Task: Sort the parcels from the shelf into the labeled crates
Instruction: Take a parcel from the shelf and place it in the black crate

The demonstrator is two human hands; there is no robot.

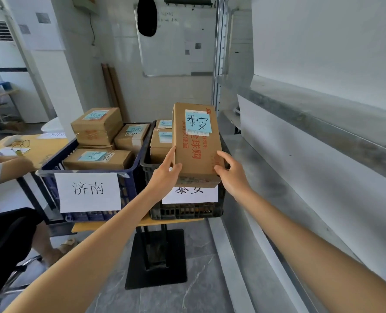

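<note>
Our left grip (165,175) and right grip (231,172) clasp the brown cardboard parcel (196,145) above the black plastic crate (187,211). Next, we should lower it in.

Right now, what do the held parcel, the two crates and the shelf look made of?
Parcel: matte brown cardboard, creased edges, red print. Blue crate and black crate: probably moulded plastic, going by the lattice walls. Shelf: likely galvanised sheet metal, dull mottled grey sheen.

Parcel (196,145) held above the black crate (187,211)
My left hand (165,175) and right hand (230,172) grip its near end, one each side — blue crate (129,184) just beside.
</note>
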